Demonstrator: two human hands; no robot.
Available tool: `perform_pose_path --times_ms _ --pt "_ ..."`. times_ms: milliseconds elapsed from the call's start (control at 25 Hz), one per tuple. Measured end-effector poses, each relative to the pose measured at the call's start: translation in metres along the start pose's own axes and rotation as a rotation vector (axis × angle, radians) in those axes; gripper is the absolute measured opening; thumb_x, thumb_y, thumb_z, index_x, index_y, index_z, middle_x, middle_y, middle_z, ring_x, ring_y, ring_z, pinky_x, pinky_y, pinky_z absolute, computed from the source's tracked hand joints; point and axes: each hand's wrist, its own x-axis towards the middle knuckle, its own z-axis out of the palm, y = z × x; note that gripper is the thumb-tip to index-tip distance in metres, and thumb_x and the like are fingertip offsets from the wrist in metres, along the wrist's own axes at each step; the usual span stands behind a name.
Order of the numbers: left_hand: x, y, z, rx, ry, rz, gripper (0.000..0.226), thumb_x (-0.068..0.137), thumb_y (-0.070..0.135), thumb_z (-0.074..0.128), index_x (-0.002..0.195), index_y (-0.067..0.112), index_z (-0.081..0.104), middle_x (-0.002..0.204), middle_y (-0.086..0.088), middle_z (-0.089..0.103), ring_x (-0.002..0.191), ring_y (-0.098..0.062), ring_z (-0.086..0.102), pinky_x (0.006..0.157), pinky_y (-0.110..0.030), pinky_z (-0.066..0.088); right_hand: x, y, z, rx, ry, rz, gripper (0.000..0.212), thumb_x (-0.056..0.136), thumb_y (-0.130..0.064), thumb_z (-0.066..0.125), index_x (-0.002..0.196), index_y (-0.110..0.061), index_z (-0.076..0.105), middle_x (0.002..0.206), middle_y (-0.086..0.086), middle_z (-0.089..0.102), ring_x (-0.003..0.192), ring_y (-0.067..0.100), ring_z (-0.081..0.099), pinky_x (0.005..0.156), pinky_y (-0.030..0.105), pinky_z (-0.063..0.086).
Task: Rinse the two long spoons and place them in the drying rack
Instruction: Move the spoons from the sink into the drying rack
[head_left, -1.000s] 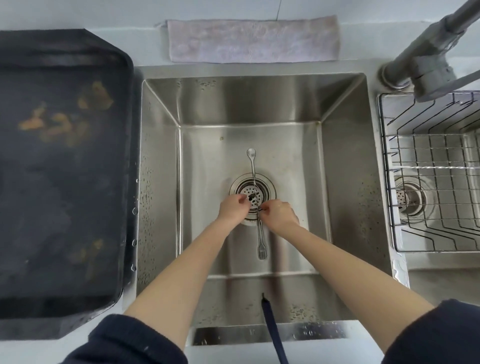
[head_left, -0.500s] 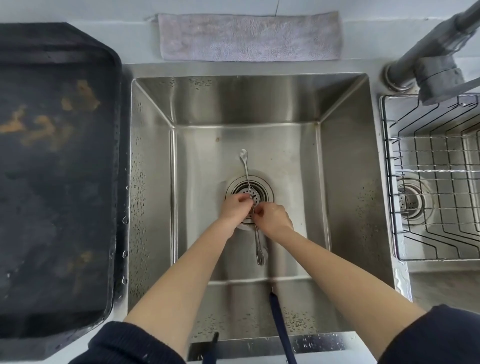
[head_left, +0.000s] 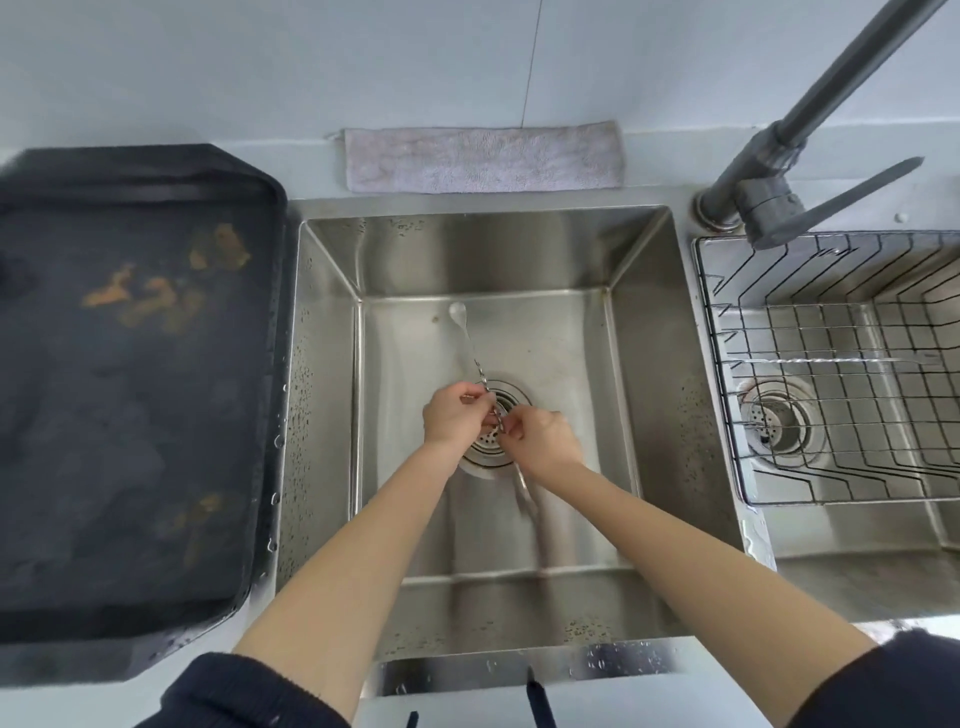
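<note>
Both hands, left hand (head_left: 451, 415) and right hand (head_left: 543, 437), pinch long spoon (head_left: 470, 345) mid-handle over sink (head_left: 644, 364) drain. Thin, stiff, wet, likely slippery; you should grip twisted handle section.

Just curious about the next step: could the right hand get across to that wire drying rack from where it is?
Probably yes: the right hand sits beside the black wire drying rack, whose top looks open, with only the sink's steel divider between.
</note>
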Motion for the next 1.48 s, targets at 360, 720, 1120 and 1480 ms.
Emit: perform_pose_path --times_ms 360,720,1120,1480 --pt "-0.043 0.052 -0.026 0.264 0.074 0.350 0.011 0.082 0.023 0.063 0.075 0.015 0.060 0.080 -0.010 0.071 0.068 -0.023 0.066 0.070 -0.030 0.057 -0.038 -0.017 -0.053 0.060 0.175 -0.226 0.025 0.086 -0.020 0.054 0.106 -0.017 0.069 0.109 0.010 0.072 0.106 0.029 0.062 0.092 0.034 0.051" --pt "-0.101 0.080 -0.031 0.798 0.195 0.931 0.024 0.092 0.015 0.047 0.107 0.010 0.065 0.108 -0.008 0.060 0.105 -0.023 0.052 0.086 -0.035 0.044 -0.074 -0.004 -0.098 0.041 0.229 -0.326 0.024 0.087 -0.024 0.057 0.107 -0.019 0.070 0.102 0.008 0.074 0.101 0.023 0.063 0.087 0.028 0.049" --pt "-0.134 0.085 0.005 1.113 0.203 0.965 0.026 0.093 0.029 0.047 0.110 0.023 0.066 0.111 0.000 0.059 0.113 -0.020 0.045 0.085 -0.026 0.022 -0.099 0.052 -0.140 -0.109 0.231 -0.429 0.026 0.090 -0.023 0.055 0.110 -0.015 0.069 0.069 -0.018 0.049 0.077 0.009 0.050 0.064 0.011 0.036" --pt "-0.161 0.105 0.094 1.105 0.116 1.010 0.026 0.093 0.028 0.047 0.110 0.020 0.065 0.113 -0.001 0.062 0.111 -0.019 0.050 0.090 -0.026 0.028 -0.105 0.133 -0.199 -0.159 0.408 -0.461 0.023 0.090 -0.021 0.056 0.107 -0.014 0.070 0.106 0.007 0.065 0.098 0.025 0.060 0.073 0.025 0.038"
